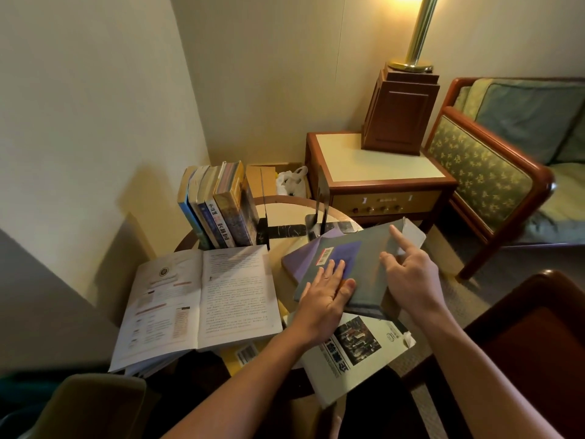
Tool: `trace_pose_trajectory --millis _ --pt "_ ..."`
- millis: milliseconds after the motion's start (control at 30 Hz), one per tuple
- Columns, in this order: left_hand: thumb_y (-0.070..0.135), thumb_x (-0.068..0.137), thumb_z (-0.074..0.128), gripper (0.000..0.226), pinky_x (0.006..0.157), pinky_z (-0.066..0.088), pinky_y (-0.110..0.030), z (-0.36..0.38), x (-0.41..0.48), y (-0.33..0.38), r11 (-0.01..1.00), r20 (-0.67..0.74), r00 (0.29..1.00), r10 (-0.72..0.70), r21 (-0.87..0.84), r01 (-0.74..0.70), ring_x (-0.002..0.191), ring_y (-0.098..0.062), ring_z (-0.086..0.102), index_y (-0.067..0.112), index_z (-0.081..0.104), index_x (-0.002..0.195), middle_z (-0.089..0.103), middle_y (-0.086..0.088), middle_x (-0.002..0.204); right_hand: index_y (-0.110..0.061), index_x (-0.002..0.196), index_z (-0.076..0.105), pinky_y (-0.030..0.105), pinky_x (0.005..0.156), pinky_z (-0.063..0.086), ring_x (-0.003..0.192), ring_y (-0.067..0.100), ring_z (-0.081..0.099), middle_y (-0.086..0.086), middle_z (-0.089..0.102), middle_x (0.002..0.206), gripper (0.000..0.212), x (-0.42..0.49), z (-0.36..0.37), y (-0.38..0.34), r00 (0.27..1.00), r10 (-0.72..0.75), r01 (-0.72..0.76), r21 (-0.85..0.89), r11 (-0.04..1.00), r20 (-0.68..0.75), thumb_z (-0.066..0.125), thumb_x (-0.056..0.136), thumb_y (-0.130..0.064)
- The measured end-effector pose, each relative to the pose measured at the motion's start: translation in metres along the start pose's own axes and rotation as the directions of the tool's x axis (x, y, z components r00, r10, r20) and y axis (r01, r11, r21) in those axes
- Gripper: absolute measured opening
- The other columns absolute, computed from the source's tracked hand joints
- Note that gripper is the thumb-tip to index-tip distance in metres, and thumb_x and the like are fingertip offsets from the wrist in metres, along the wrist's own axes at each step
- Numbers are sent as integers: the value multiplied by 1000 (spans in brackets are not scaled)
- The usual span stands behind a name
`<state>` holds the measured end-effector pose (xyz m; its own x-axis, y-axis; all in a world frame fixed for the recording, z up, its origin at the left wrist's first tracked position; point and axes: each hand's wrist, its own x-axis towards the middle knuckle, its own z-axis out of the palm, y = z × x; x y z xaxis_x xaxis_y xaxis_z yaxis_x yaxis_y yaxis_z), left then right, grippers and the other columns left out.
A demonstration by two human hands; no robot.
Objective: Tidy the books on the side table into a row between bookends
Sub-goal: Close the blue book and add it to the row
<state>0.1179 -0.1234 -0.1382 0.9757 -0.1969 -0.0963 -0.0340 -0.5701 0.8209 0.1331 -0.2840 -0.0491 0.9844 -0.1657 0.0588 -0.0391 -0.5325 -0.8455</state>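
Several books (218, 210) stand upright in a row at the back left of the round side table (286, 202), against a black bookend (263, 228). A second black bookend (319, 213) stands apart to the right. A grey-green book with a purple patch (357, 258) lies flat on other books. My left hand (326, 296) presses flat on its near left part. My right hand (408, 274) hovers over its right side, fingers spread, index finger extended. An open book (202, 299) lies at the front left. A white book with a photo cover (354, 346) lies under the grey-green one.
A wooden nightstand (380, 172) with a lamp base (400, 112) stands behind the table. An upholstered armchair (506, 153) is at the right. A cardboard box with a plastic bag (291, 182) sits in the corner. A dark wooden chair arm (531, 327) is at the near right.
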Motion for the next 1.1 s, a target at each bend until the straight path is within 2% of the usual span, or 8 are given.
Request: trace_pose_trajectory --millis 67,167,300,467,567,733,900,1100 --pt "65 101 25 69 127 5 -48 -10 1 -1 1000 10 1000 13 -3 -13 156 -9 -1 34 13 161 5 11 169 -29 156 33 36 65 61 84 19 63 3 61 106 57 1 0 -10 999 -36 36 14 999 12 54 104 -19" --pt "61 103 30 66 127 8 -52 -44 8 -2 995 -10 1000 5 100 -4 156 -15 4 30 18 160 10 9 169 -29 156 33 46 75 61 96 28 62 4 55 115 59 8 2 -29 991 -134 134 -12 991 23 55 103 -15" --pt "55 104 34 63 125 11 -54 -116 21 -14 950 -209 977 42 310 26 156 -23 11 25 25 159 17 4 168 -34 155 32 43 83 58 112 26 54 7 49 127 61 28 6 -57 964 -266 267 -63 962 18 53 102 -12" --pt "43 100 54 62 123 17 -57 -196 46 -46 850 -442 887 136 513 125 154 -30 20 22 36 155 27 -1 166 -34 153 37 31 72 56 88 15 54 4 49 113 57 57 13 -116 874 -479 472 -92 877 -78 55 102 -15" --pt "36 97 54 66 122 17 -60 -228 58 -62 773 -463 877 130 601 202 155 -35 16 20 31 157 22 -5 167 -34 152 40 18 70 48 80 12 49 3 47 104 55 73 26 -151 821 -557 550 -92 830 -125 55 101 -17" --pt "42 101 45 72 125 2 -53 -252 64 -90 657 -432 902 4 681 323 156 -31 7 24 11 163 12 1 170 -29 152 42 10 70 35 74 3 41 5 46 94 54 97 66 -189 745 -650 642 -101 760 -153 54 101 -18" --pt "45 100 49 71 125 4 -51 -252 63 -99 629 -451 891 61 710 316 156 -31 11 26 17 161 22 2 168 -26 151 43 3 68 31 71 -3 37 3 43 93 53 109 105 -200 740 -662 652 -110 750 -122 52 101 -14" --pt "48 98 52 73 122 0 -60 -253 61 -99 647 -471 879 72 693 318 155 -28 15 32 19 160 28 3 166 -27 151 42 16 65 31 72 4 40 5 47 102 53 114 138 -185 760 -647 632 -165 757 -56 49 101 -14"
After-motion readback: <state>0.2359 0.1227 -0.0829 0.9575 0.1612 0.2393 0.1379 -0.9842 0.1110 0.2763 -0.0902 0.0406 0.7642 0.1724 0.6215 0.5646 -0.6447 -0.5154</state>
